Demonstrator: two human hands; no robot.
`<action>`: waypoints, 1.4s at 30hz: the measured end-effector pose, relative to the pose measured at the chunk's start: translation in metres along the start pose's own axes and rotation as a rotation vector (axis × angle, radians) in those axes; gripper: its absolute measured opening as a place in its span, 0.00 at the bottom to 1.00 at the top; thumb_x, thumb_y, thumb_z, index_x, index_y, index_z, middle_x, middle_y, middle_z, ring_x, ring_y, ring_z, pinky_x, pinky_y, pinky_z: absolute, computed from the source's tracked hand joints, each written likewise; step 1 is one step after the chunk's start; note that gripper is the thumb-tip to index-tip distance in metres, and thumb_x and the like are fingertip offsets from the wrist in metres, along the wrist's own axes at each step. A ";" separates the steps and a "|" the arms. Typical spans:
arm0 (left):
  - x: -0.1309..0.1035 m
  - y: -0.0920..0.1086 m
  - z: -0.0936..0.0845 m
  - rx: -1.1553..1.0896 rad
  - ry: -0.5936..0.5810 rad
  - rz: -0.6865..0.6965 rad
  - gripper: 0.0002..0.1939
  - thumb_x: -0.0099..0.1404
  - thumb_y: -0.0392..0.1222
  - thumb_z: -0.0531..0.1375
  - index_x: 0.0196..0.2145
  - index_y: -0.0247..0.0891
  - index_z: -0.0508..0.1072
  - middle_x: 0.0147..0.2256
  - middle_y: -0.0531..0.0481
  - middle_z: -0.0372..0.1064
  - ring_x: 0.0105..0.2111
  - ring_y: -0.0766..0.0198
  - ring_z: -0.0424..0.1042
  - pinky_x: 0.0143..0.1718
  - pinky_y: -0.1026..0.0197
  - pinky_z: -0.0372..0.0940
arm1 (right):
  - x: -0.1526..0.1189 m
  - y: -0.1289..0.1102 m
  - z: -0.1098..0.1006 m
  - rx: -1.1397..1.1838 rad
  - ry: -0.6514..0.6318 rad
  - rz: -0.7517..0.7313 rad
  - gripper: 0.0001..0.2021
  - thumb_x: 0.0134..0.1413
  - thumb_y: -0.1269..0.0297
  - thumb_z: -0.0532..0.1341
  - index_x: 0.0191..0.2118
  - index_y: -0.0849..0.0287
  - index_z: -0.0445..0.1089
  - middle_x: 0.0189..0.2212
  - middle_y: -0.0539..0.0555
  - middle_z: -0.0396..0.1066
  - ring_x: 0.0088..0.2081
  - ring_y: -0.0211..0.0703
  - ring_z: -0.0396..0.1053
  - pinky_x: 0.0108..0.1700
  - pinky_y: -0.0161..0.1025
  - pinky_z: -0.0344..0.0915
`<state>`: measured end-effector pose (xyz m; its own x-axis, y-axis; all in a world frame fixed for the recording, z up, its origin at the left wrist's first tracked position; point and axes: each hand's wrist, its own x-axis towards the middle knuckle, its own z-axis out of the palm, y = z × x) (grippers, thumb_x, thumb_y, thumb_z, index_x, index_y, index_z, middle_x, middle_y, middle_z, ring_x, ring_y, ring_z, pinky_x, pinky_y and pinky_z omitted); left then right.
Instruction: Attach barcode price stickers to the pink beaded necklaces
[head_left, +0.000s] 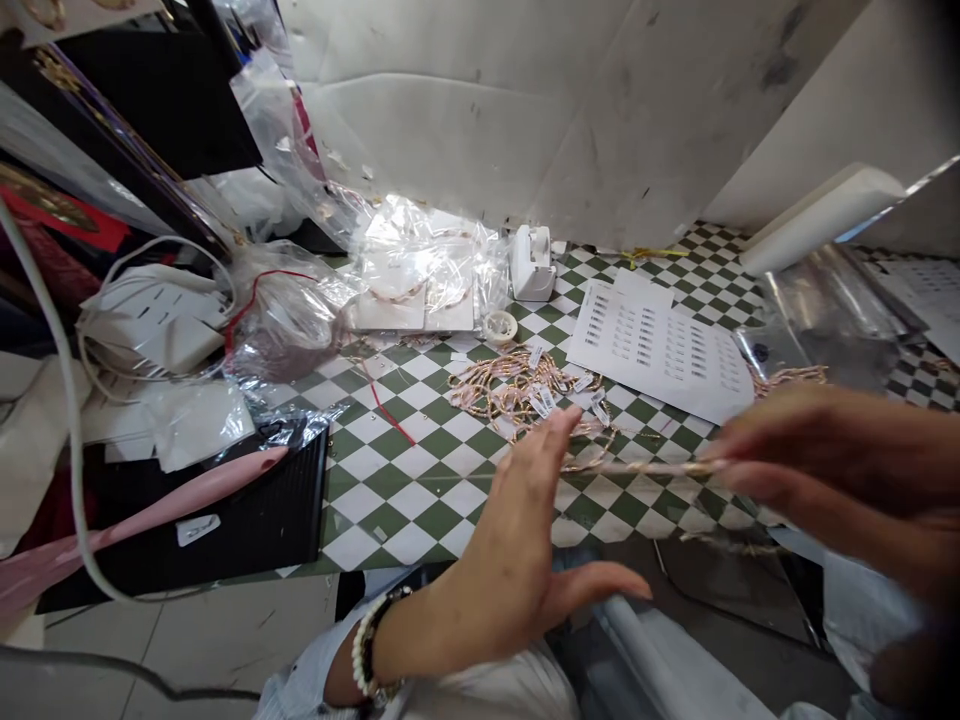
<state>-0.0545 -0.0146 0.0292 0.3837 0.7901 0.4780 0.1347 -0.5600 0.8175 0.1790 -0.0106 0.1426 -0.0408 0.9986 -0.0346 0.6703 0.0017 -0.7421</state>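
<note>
A thin beaded strand (pixel 637 468) in pink and gold stretches level above the table's front edge. Its right end is pinched between the thumb and fingers of my right hand (pixel 840 480), which is partly blurred. My left hand (pixel 510 550) has its fingers extended and the thumb spread apart. The strand's left part runs behind these fingers, and I cannot tell whether they touch it. Just beyond lies a pile of similar beaded strands (pixel 487 388) with small white barcode tags (pixel 541 400).
A sheet of barcode labels (pixel 660 345) lies behind the pile on the checkered tablecloth (pixel 405 500). Further back are a white tape dispenser (pixel 533 265), a tape roll (pixel 500 326) and bagged cards (pixel 390 305). Left sit plastic bags (pixel 289 320), a pink handle-like object (pixel 202 490) and a white cable (pixel 71 400).
</note>
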 end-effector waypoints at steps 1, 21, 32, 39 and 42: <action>0.003 0.000 0.002 -0.048 -0.025 -0.007 0.43 0.72 0.53 0.59 0.74 0.40 0.41 0.62 0.33 0.66 0.65 0.50 0.65 0.68 0.44 0.58 | 0.005 -0.007 0.008 0.009 -0.085 -0.022 0.10 0.56 0.49 0.69 0.36 0.48 0.76 0.26 0.49 0.72 0.24 0.35 0.67 0.21 0.30 0.60; -0.007 -0.036 -0.078 0.995 -0.450 -0.050 0.26 0.78 0.55 0.47 0.33 0.38 0.75 0.34 0.42 0.76 0.34 0.52 0.74 0.36 0.53 0.66 | 0.017 0.123 0.008 0.104 -0.403 0.380 0.17 0.46 0.49 0.73 0.39 0.54 0.80 0.30 0.54 0.77 0.28 0.41 0.71 0.29 0.33 0.65; 0.161 -0.062 0.071 0.894 -0.822 0.291 0.22 0.75 0.30 0.49 0.63 0.22 0.64 0.65 0.30 0.61 0.65 0.49 0.62 0.61 0.51 0.63 | 0.037 0.143 0.046 0.717 0.016 0.539 0.20 0.54 0.53 0.67 0.47 0.62 0.76 0.29 0.55 0.77 0.23 0.32 0.68 0.21 0.25 0.66; 0.177 -0.085 0.101 0.871 -0.933 0.365 0.23 0.70 0.21 0.46 0.52 0.28 0.76 0.46 0.35 0.78 0.43 0.54 0.78 0.45 0.54 0.72 | 0.030 0.148 0.047 1.036 0.196 0.618 0.11 0.63 0.64 0.59 0.44 0.63 0.76 0.44 0.61 0.79 0.45 0.38 0.79 0.44 0.25 0.76; 0.176 -0.091 0.098 0.874 -0.903 0.398 0.22 0.74 0.27 0.47 0.62 0.28 0.68 0.57 0.32 0.72 0.55 0.50 0.73 0.53 0.49 0.69 | 0.031 0.146 0.049 1.122 0.269 0.605 0.11 0.64 0.63 0.57 0.44 0.62 0.74 0.51 0.64 0.76 0.54 0.41 0.76 0.55 0.32 0.74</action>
<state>0.0901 0.1510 0.0078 0.9591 0.2821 -0.0235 0.2828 -0.9586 0.0334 0.2396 0.0183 0.0006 0.2843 0.8050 -0.5207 -0.4560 -0.3642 -0.8120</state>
